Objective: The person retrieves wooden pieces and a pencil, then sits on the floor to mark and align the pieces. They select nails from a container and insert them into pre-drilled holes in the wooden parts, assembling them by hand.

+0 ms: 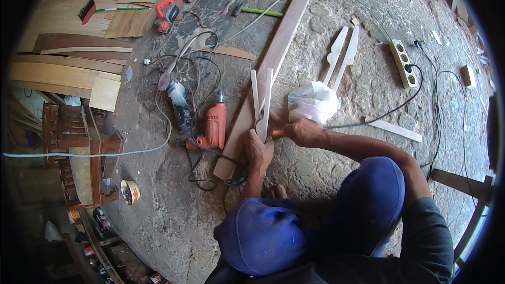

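My left hand point(259, 151) is closed round the lower end of a V-shaped pair of slim wooden strips point(268, 94), whose tips point away from me. The strips meet at a rounded part beside my fingers. Closed on an orange-handled tool point(278, 133), my right hand point(305, 131) holds it against or close to that rounded part; the tool's working end is hidden. Beneath the strips lies a long wooden plank point(279, 42). Just beyond my right hand is a white plastic bag point(314, 104), with two pale shaped wooden pieces point(337, 52) standing out past it.
Left of the plank lie a red drill point(215, 125), an angle grinder point(180, 105) and tangled cords. Farther off are a green-handled hammer point(263, 12) and a red power planer point(167, 14). A power strip point(403, 64) lies at right, a loose wooden strip point(393, 129) nearer me.
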A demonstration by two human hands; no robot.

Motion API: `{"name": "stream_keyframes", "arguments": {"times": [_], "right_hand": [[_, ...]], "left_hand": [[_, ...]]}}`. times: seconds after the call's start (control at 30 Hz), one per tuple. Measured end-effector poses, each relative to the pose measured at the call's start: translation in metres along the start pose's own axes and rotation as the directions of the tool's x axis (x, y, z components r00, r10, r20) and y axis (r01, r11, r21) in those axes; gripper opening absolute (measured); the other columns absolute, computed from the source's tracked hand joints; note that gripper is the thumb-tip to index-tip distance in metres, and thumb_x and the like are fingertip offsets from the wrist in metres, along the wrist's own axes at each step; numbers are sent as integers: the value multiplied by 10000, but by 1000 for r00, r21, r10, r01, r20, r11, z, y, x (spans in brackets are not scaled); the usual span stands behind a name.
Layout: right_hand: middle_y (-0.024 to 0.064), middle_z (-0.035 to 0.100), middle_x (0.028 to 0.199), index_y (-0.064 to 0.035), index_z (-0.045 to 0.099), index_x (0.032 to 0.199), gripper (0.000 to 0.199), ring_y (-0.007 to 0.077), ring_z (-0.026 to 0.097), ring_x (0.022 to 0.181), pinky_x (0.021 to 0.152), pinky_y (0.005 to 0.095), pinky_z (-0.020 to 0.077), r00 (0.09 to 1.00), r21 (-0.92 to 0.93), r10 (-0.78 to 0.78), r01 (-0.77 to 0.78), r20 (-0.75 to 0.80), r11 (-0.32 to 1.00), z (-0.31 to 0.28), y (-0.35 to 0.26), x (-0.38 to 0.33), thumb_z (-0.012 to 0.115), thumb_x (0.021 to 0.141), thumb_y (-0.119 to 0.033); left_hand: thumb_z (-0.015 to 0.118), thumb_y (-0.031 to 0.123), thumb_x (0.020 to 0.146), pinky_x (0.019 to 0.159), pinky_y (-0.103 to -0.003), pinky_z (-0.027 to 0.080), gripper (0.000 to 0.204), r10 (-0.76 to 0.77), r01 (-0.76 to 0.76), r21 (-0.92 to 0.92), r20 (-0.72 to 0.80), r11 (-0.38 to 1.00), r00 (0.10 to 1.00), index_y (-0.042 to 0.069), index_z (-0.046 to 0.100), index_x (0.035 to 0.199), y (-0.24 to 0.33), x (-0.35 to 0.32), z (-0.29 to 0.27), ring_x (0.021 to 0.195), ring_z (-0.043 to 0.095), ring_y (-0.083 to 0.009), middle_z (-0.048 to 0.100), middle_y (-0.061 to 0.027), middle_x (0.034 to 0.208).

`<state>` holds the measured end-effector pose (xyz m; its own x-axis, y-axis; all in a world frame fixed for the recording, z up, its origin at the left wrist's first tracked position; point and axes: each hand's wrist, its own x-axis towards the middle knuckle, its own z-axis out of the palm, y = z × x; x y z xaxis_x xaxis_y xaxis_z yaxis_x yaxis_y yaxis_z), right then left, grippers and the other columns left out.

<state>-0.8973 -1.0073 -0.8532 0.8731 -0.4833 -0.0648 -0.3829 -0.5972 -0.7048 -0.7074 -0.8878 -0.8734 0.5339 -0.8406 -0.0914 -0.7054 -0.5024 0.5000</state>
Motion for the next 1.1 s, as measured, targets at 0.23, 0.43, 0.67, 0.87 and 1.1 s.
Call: {"name": "stream_keyframes", "arguments": {"times": [0.23, 0.43, 0.67, 0.87, 1.1], "right_hand": [[90, 663, 858, -52, 611, 1090, 194, 181, 631, 754, 685, 360, 526, 947, 435, 270, -173, -174, 884, -81, -17, -50, 670, 980, -200], [-41, 495, 831, -87, 576, 1091, 278, 64, 431, 724, 622, 249, 374, 964, 640, 223, -82, -142, 764, -81, -45, -65, 777, 955, -224], [-22, 581, 873, -61, 565, 1374, 397, 51, 467, 709, 618, 236, 410, 960, 813, 217, 20, -179, 582, -107, -71, -69, 623, 1056, -291], [-20, 578, 803, -73, 576, 1372, 370, 58, 479, 580, 487, 226, 391, 863, 937, 375, 276, -340, 215, -151, -100, -90, 629, 1049, -245], [-16, 498, 638, 24, 635, 1285, 778, 101, 478, 504, 473, 257, 404, 876, 934, 329, 351, -353, 68, -177, -97, -105, 316, 1056, -648]], "left_hand": [[759, 296, 864, 1003, -533, 446, 648, 23, -24, 70, 26, 997, 999, -40, 461, 1331, 15, -9, -12, 1165, 556, -468, 581, -286, 1244], [722, 259, 975, 930, -430, 521, 603, 225, -254, -674, -133, 694, 965, -25, 450, 1432, 94, -25, -57, 1108, 643, -268, 637, -203, 1225], [666, 132, 1006, 885, -370, 561, 345, 464, -494, -616, -225, 614, 857, 0, 606, 1320, 136, -22, -123, 1019, 702, -252, 713, -155, 1154], [686, 85, 959, 921, -416, 551, 311, 580, -655, -251, -313, 713, 752, 20, 669, 1262, 156, -11, -153, 1081, 686, -330, 712, -150, 1168], [683, 165, 979, 955, -408, 489, 324, 714, -749, -31, -276, 662, 643, 52, 670, 1282, 183, -8, -166, 1072, 692, -320, 725, -140, 1173]]}}
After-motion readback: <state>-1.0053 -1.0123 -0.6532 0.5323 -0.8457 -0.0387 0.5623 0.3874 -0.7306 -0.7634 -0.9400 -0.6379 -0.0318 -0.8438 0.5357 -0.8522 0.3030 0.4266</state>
